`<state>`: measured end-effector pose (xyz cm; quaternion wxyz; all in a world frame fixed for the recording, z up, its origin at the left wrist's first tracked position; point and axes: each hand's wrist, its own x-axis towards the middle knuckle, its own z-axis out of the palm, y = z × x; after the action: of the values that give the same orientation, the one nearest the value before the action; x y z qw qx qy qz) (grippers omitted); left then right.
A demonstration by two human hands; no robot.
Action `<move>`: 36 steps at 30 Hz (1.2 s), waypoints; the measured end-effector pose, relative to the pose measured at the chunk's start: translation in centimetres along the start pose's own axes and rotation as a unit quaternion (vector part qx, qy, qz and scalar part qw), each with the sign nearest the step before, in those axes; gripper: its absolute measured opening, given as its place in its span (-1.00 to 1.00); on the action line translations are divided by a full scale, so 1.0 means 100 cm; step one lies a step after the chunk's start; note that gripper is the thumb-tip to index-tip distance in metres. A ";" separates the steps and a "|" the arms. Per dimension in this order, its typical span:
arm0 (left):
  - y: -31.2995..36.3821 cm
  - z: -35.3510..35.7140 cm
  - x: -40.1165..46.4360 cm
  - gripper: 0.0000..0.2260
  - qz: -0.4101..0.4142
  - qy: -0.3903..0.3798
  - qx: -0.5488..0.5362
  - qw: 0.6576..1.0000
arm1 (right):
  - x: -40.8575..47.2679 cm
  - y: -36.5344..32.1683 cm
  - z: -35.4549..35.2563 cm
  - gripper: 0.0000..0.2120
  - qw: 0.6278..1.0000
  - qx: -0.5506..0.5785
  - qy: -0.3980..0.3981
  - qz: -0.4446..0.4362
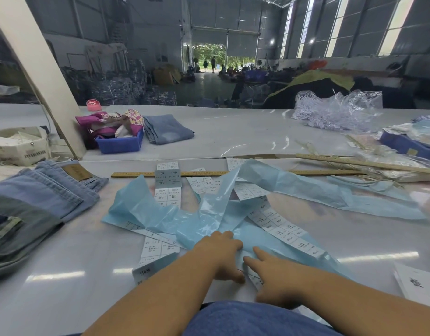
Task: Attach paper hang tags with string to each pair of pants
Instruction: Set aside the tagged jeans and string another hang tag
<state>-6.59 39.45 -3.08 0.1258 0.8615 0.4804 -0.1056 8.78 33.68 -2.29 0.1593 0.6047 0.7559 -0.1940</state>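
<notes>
Fingers of the left hand (221, 248) are laid fairly straight on the crumpled blue backing sheet (209, 219), while the right hand (269, 275) is spread beside it with its index finger stretched forward onto the same sheet; whether anything thin is pinched at the left thumb cannot be told. No pants are held: a folded stack of jeans (46, 197) is lying well apart at the left edge of the table (63, 258), and another folded pair (168, 129) is seen farther back beside a blue bin (119, 144).

Strips of printed labels (282, 226) are tangled in and under the loose blue sheet, so a label could probably be torn, creased or dragged off in the wrong order if the sheet is pulled carelessly. A strip near the table's front edge (146, 267) could be pushed off by a forearm.

A wooden ruler (170, 174) is partly buried under the sheet, and a bag of what may be string fasteners (335, 110) is lying far off, beyond easy reach.
</notes>
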 end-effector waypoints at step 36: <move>-0.017 -0.001 -0.003 -0.37 -0.136 -0.038 0.053 0.989 | -0.011 0.016 -0.020 -0.56 0.972 0.080 0.016 0.219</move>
<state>-8.18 40.15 -3.12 0.0824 0.7889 0.5816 -0.1803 10.58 34.05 -0.19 0.1370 0.7693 0.5894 -0.2051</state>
